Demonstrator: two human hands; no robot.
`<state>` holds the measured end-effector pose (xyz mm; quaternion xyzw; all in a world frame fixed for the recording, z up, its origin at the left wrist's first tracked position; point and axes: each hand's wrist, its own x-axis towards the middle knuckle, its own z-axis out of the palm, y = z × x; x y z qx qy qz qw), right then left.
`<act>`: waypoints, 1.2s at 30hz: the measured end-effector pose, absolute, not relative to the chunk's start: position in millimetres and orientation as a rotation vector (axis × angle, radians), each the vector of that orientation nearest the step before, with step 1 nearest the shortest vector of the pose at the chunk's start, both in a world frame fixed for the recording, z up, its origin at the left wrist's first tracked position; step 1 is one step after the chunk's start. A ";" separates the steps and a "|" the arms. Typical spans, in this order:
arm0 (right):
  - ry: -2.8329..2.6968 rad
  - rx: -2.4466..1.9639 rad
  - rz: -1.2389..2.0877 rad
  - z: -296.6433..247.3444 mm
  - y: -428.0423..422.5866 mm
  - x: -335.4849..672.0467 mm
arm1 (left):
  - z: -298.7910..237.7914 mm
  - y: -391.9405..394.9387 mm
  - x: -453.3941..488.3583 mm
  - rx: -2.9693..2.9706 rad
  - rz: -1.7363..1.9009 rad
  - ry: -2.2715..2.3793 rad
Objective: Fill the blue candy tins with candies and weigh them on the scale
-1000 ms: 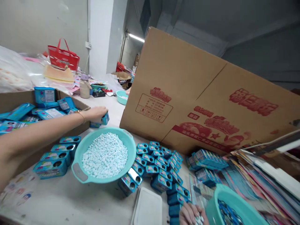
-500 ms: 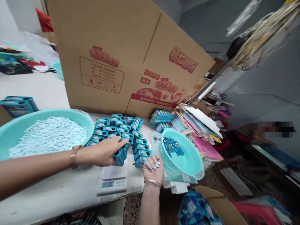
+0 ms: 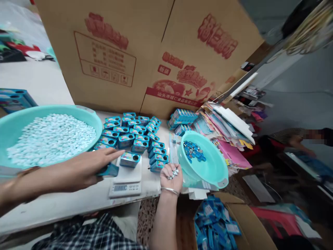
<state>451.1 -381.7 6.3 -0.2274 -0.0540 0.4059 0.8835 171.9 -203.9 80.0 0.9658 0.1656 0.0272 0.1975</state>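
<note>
My left hand [image 3: 78, 170] is closed on a small blue tin [image 3: 111, 170], mostly hidden below the fingers. It is just left of a white digital scale [image 3: 127, 189], where another blue tin [image 3: 130, 160] with a dark round hole in its top stands. My right hand [image 3: 169, 184] is palm up, fingers curled round several small white candies [image 3: 173, 174]. Rows of blue tins [image 3: 126, 139] stand behind the scale. White candies [image 3: 57, 139] fill a turquoise basin [image 3: 98, 121] at left; blue round caps [image 3: 194, 151] lie in a turquoise basin [image 3: 215, 168] at right.
A tall cardboard box [image 3: 145, 34] walls off the back of the table. Stacked papers [image 3: 229, 125] lean at right. Below the table's right end, a carton [image 3: 241, 222] holds blue packages [image 3: 215, 222]. Another person [image 3: 299, 139] sits at far right.
My left hand has moved left from over the scale with a blue tin, and another tin now shows on the scale. My right hand still holds the candies. The view has tilted down.
</note>
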 end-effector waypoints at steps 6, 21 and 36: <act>-0.052 -0.450 0.936 2.0 -366.4 440.9 | -8.4 -205.7 77.9 2.546 0.224 0.687; -0.064 -0.541 1.016 9.0 -329.9 425.7 | 40.5 -234.2 150.5 2.564 0.606 0.829; 0.070 -0.828 0.762 41.9 -267.8 381.4 | -7.5 -229.9 261.2 2.362 0.611 0.716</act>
